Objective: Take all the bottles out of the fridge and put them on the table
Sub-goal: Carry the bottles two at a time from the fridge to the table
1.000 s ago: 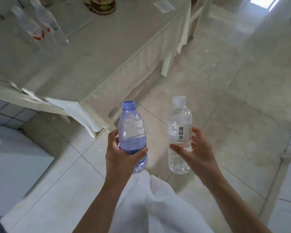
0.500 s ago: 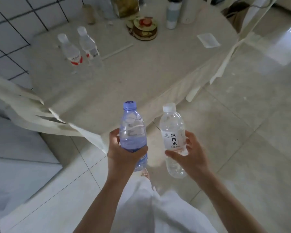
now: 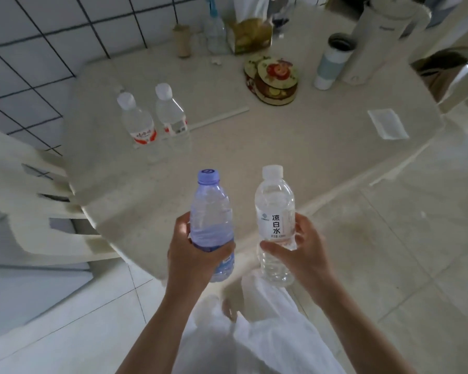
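The left hand [image 3: 197, 255] has its grip closed around the lower half of a blue-tinted bottle [image 3: 211, 211] of thin ribbed plastic with a violet-blue screw cap, the fingers wrapped on the far side and the thumb across the front. The right hand [image 3: 303, 251] holds a clear bottle [image 3: 274, 209] with a white cap and a white label with dark characters; the thumb and fingers pinch it at the label height. Both bottles are upright, near each other but apart, in the air above the near edge of the surface [image 3: 295, 147], which is pale, matt and rounded at the corner. On this surface, at the far left, two clear bottles with red-and-white labels [image 3: 157, 122] stand just beside each other. A round floral tin [image 3: 274, 79] lies further back.
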Action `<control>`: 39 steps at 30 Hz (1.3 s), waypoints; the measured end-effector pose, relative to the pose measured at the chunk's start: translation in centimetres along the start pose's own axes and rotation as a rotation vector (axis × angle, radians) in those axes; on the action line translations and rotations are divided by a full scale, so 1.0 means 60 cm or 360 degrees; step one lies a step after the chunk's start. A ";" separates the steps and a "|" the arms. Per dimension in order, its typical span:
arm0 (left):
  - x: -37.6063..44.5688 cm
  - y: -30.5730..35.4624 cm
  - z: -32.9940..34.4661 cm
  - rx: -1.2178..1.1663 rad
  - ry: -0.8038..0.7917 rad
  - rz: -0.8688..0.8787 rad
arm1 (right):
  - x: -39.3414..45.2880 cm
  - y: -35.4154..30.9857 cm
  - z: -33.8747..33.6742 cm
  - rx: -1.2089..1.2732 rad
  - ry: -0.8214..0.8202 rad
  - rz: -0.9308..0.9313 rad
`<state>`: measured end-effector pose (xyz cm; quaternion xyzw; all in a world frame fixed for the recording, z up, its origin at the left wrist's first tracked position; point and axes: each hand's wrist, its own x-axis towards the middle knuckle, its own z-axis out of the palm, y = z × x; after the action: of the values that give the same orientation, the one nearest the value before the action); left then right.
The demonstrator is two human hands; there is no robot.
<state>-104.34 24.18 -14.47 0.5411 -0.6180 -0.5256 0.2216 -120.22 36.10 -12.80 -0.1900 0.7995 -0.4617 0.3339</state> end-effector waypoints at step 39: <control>0.526 0.110 0.242 -0.0018 0.1062 -0.0187 | 0.673 -0.185 0.109 -0.0427 -0.0502 -0.0501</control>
<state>-129.43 0.77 -22.95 0.7168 -0.4760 -0.3349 0.3840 -144.08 1.80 -19.95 -0.4242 0.7523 -0.3625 0.3503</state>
